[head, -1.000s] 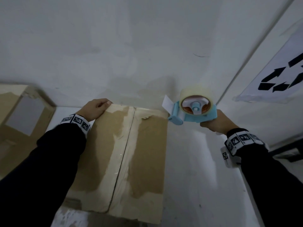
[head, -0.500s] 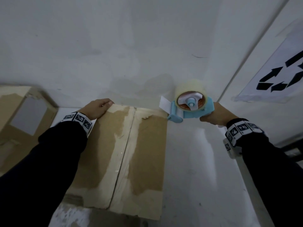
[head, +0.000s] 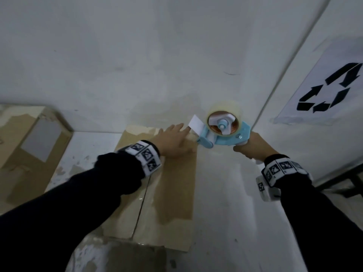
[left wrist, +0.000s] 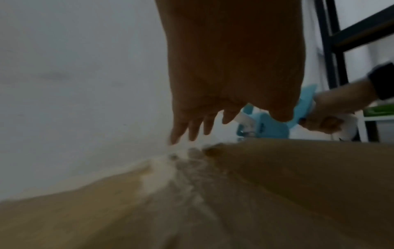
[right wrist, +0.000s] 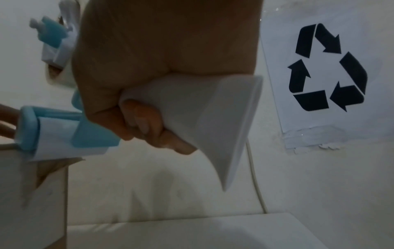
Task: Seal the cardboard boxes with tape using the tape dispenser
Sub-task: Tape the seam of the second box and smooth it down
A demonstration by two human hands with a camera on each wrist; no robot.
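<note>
A closed cardboard box (head: 172, 193) lies on the white table, its centre seam running toward me. My right hand (head: 249, 148) grips the white handle (right wrist: 202, 109) of a light-blue tape dispenser (head: 224, 134), held just past the box's far right corner. It carries a clear tape roll (head: 224, 112), and a white tape end (head: 195, 126) sticks out to the left. My left hand (head: 174, 138) lies over the box's far edge with fingers (left wrist: 183, 129) straight, pointing at that tape end. Whether they touch it I cannot tell.
A second cardboard box (head: 29, 146) stands at the left. A white wall rises right behind the boxes, with a recycling sign (head: 330, 89) and a thin cable (head: 275, 85). A black metal shelf frame (head: 351, 179) stands at the right.
My left hand has left the box's far left corner and slid right along the far edge toward the tape end. The dispenser has moved slightly closer to the box's far right corner.
</note>
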